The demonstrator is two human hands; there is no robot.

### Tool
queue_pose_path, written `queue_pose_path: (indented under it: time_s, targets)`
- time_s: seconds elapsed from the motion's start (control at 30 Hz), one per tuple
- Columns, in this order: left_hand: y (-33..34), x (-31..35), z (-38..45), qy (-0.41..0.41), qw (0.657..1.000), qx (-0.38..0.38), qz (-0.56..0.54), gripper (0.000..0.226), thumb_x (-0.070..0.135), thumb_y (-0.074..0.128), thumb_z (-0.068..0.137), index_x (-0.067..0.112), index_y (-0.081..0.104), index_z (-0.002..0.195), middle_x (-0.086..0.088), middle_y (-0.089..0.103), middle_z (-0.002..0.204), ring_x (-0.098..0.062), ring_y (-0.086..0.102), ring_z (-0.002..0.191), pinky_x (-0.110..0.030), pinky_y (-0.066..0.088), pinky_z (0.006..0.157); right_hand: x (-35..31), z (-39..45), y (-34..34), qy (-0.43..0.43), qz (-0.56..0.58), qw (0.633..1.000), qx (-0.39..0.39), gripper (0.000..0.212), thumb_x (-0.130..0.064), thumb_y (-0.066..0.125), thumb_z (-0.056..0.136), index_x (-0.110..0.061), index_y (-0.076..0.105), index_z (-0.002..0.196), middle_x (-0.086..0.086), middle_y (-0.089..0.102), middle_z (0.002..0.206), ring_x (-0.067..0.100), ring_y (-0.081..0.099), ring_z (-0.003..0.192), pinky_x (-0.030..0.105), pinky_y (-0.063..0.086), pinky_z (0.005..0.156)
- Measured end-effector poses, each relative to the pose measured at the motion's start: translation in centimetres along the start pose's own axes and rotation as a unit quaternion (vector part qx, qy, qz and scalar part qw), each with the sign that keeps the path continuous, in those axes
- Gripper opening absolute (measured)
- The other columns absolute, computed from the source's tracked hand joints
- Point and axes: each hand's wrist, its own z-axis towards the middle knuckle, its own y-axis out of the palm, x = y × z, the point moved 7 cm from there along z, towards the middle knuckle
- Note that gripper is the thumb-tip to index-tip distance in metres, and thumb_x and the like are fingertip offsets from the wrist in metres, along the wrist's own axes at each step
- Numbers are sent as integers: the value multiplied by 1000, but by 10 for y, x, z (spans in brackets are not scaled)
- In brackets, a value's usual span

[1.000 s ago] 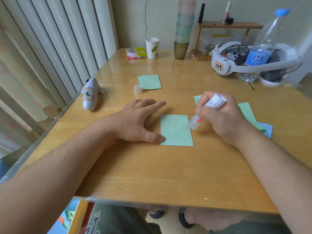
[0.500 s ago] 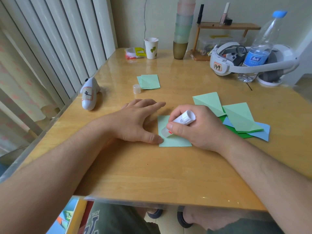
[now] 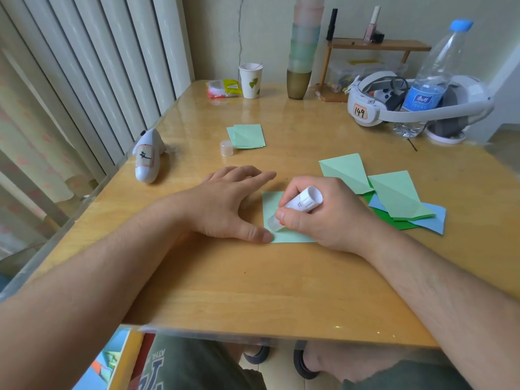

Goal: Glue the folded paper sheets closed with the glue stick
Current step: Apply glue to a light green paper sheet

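A light green folded sheet (image 3: pixel 271 202) lies flat in the middle of the wooden table (image 3: pixel 253 282). My right hand (image 3: pixel 323 218) grips a white glue stick (image 3: pixel 302 202), its clear tip down on the sheet's left part. My left hand (image 3: pixel 228 204) lies flat on the table with straight fingers, its thumb tip pressing the sheet's lower left corner. The glue stick's clear cap (image 3: pixel 226 148) stands farther back, next to a small stack of light green folded sheets (image 3: pixel 247 135). At the right lies a loose pile of folded sheets (image 3: pixel 394 198) in light green, dark green and blue.
A white handheld device (image 3: pixel 147 159) lies near the left edge. At the back stand a paper cup (image 3: pixel 251 80), a snack packet (image 3: pixel 223 88), a stack of tumblers (image 3: pixel 302 49), a small wooden shelf (image 3: pixel 377 46), a white headset (image 3: pixel 408 102) and a water bottle (image 3: pixel 430 80).
My right hand carried the glue stick from above the sheet's right edge down and left onto the sheet. The tip has since slid slightly lower. My left hand has stayed in place.
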Motion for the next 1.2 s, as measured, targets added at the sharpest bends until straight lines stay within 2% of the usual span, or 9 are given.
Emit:
queue_pose_path:
  time_s: [0.1, 0.4, 0.57, 0.67, 0.77, 0.87, 1.0, 1.1, 1.2]
  targets:
    - [2, -2, 1, -5, 1000, -9, -8, 125, 96, 52, 56, 54, -1, 161, 19, 10, 167, -8, 1, 156, -39, 9, 126, 4, -3, -2, 11, 2, 1000, -9, 13, -25, 82, 85, -22, 70, 81, -14, 59, 66, 4, 49, 61, 18, 39, 56]
    - [1, 0, 0, 21, 1000, 16, -2, 113, 93, 52, 61, 56, 8, 159, 18, 16, 165, -9, 8, 154, -38, 11, 125, 17, -9, -29, 50, -38, 998, -8, 13, -36, 72, 71, -25, 65, 75, -7, 61, 66, 9, 50, 61, 29, 41, 59]
    - [-1, -1, -1, 32, 997, 60, -44, 83, 86, 65, 59, 52, 36, 130, 16, 32, 150, -17, 21, 146, -49, 23, 124, 23, -16, -32, 61, -26, 997, 29, 11, -34, 68, 72, -25, 63, 75, -11, 61, 66, 7, 51, 61, 29, 42, 60]
    - [-1, -2, -2, 34, 995, 64, -62, 70, 87, 66, 57, 49, 43, 112, 14, 34, 142, -17, 24, 139, -49, 25, 122, 25, -16, -34, 64, -24, 997, 40, 12, -33, 68, 71, -22, 63, 74, -3, 63, 70, 8, 50, 62, 28, 40, 59]
    - [-1, -4, -4, 25, 996, 53, -70, 67, 89, 65, 55, 50, 46, 106, 14, 36, 137, -17, 25, 134, -48, 26, 122, 26, -16, -36, 59, 1, 997, 58, 13, -30, 67, 72, -18, 63, 71, 4, 65, 72, 9, 50, 63, 26, 39, 58]
    - [-1, -5, -5, -4, 999, 31, -42, 75, 96, 58, 52, 52, 39, 110, 14, 33, 139, -19, 26, 136, -45, 23, 121, 25, -16, -45, 53, 81, 990, 100, 15, -25, 66, 73, -11, 62, 73, -5, 61, 62, 8, 50, 62, 21, 38, 57]
    - [-1, -5, -9, -6, 999, 37, 21, 101, 103, 45, 58, 44, 28, 139, 13, 32, 150, -18, 26, 145, -42, 20, 118, 13, -9, -51, 37, 147, 983, 106, 5, -16, 62, 73, -13, 60, 70, -10, 54, 59, 8, 46, 61, 24, 36, 59]
    - [-1, -7, -15, -6, 999, 44, -16, 103, 100, 46, 60, 42, 28, 143, 16, 35, 147, -16, 29, 145, -37, 19, 116, -2, -3, -39, 20, 169, 982, 83, 5, -15, 59, 74, -15, 60, 69, -11, 51, 59, 8, 45, 62, 23, 36, 59]
    - [-2, -6, -16, -36, 997, 45, -58, 105, 99, 47, 57, 41, 32, 143, 19, 36, 140, -14, 33, 143, -36, 20, 118, -11, 0, -18, 18, 148, 987, 57, 14, -26, 65, 81, -18, 60, 70, -13, 50, 57, 7, 44, 60, 28, 35, 62]
